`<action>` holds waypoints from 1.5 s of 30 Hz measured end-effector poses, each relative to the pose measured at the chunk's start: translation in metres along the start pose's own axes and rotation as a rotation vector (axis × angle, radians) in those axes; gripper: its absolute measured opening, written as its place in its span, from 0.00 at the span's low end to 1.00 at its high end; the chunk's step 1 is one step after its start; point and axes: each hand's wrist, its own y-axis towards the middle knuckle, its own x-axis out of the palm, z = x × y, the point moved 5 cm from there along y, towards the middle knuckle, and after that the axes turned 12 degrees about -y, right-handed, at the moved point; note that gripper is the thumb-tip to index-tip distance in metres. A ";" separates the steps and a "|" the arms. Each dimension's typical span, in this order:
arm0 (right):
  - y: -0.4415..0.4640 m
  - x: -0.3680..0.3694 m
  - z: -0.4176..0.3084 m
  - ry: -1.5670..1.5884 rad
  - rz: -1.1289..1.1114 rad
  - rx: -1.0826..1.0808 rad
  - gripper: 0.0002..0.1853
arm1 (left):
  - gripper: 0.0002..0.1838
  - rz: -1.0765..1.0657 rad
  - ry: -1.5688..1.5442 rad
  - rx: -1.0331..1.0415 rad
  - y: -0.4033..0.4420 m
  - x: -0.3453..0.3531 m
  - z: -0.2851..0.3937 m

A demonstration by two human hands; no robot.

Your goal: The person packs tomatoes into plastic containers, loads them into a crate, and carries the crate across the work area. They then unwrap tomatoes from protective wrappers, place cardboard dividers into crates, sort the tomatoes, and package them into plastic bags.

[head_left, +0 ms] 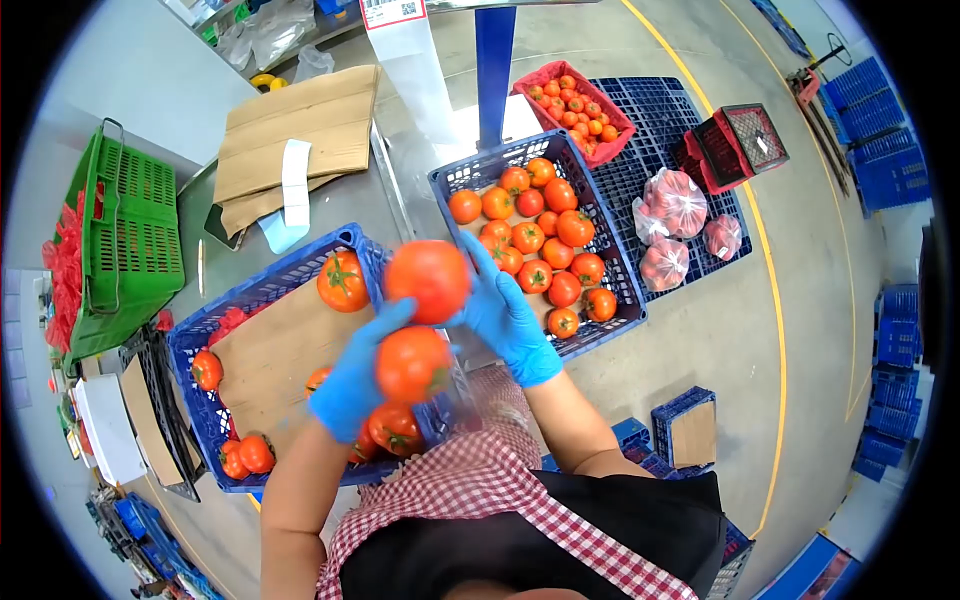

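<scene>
My left hand (355, 385), in a blue glove, is closed around two red tomatoes, an upper one (427, 281) and a lower one (412, 364), both blurred. Close against the upper tomato's right side is my right hand (507, 318), also blue-gloved, its visible fingers apart; some fingertips are hidden. Below the hands is a blue crate (270, 285) lined with cardboard, with several tomatoes near its edges. A second blue crate (618, 255), right of my right hand, holds many tomatoes in rows.
A green crate (135, 230) with red netting stands left. Cardboard sheets (290, 130) lie on the metal table. Behind the right crate is a red-lined crate (620, 125) of tomatoes; bagged tomatoes (675, 205) rest on a blue pallet (635, 95). A blue post (495, 75) rises at the back.
</scene>
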 end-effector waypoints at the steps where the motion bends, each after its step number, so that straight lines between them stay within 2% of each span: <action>1: -0.001 0.007 -0.008 -0.073 0.043 -0.028 0.33 | 0.26 -0.015 0.021 -0.009 0.014 0.012 -0.009; 4: 0.011 -0.054 -0.005 -0.063 0.165 0.018 0.32 | 0.21 -0.069 0.032 -0.056 0.050 0.030 -0.032; 5: 0.015 -0.076 0.004 0.139 0.241 0.119 0.31 | 0.20 -0.094 -0.009 -0.090 0.063 0.027 -0.039; 7: 0.032 -0.154 0.007 -0.206 0.414 -0.039 0.29 | 0.18 -0.067 -0.121 -0.212 0.067 0.021 -0.045; 9: 0.050 -0.222 0.004 -0.273 0.576 -0.060 0.29 | 0.19 -0.091 -0.107 -0.174 0.059 0.020 -0.041; 10: 0.062 -0.252 0.000 -0.164 0.650 -0.001 0.29 | 0.19 -0.102 -0.097 -0.154 0.056 0.018 -0.039; 11: 0.070 -0.269 -0.003 -0.053 0.720 0.056 0.30 | 0.19 -0.090 -0.119 -0.160 0.056 0.015 -0.038; 14: 0.090 -0.307 -0.011 -0.090 0.796 -0.004 0.29 | 0.20 -0.033 -0.176 -0.140 0.054 0.008 -0.031; 17: 0.080 -0.313 -0.003 -0.158 0.890 -0.018 0.28 | 0.21 0.069 -0.163 -0.075 0.053 0.011 -0.024; 20: 0.051 -0.264 0.019 -0.163 0.738 0.121 0.26 | 0.24 0.135 -0.078 0.012 0.063 0.004 -0.020; 22: 0.028 -0.156 0.016 -0.062 0.392 0.214 0.28 | 0.27 0.126 0.006 0.082 0.075 -0.008 -0.020; 25: 0.004 -0.078 0.021 -0.101 0.175 0.167 0.29 | 0.29 0.159 0.199 0.183 0.075 -0.002 -0.022; 28: 0.014 -0.117 0.032 0.181 0.258 0.217 0.30 | 0.31 0.039 0.450 0.154 0.060 0.012 -0.025; 30: 0.037 -0.152 0.034 0.343 0.377 0.232 0.28 | 0.26 0.009 0.557 0.276 0.038 0.016 -0.018; 32: 0.070 -0.181 0.023 0.096 0.527 0.117 0.29 | 0.23 -0.017 0.675 0.386 0.017 0.006 -0.008; 33: 0.087 -0.203 0.021 -0.050 0.583 0.081 0.28 | 0.19 0.028 0.604 0.473 0.003 0.001 0.000; 35: 0.112 -0.246 0.020 -0.395 0.698 0.039 0.25 | 0.19 0.114 0.606 0.761 -0.025 -0.018 0.021; 37: 0.127 -0.263 0.016 -0.803 0.800 0.028 0.21 | 0.19 0.314 0.787 1.093 -0.052 -0.054 0.042; 38: 0.127 -0.261 0.014 -0.753 0.751 -0.028 0.17 | 0.20 0.421 1.009 1.127 -0.064 -0.063 0.050; 40: 0.114 -0.245 0.010 -0.749 0.775 0.033 0.14 | 0.22 0.641 1.455 1.152 -0.086 -0.078 0.060; 41: 0.101 -0.225 0.007 -0.748 0.742 0.021 0.14 | 0.31 0.688 1.494 1.059 -0.086 -0.105 0.058; 44: 0.058 -0.186 0.013 -0.728 0.684 0.022 0.13 | 0.41 0.686 1.387 0.722 -0.066 -0.181 0.021; 45: 0.045 -0.167 0.015 -0.783 0.701 0.045 0.13 | 0.41 0.654 1.371 0.747 -0.068 -0.185 0.014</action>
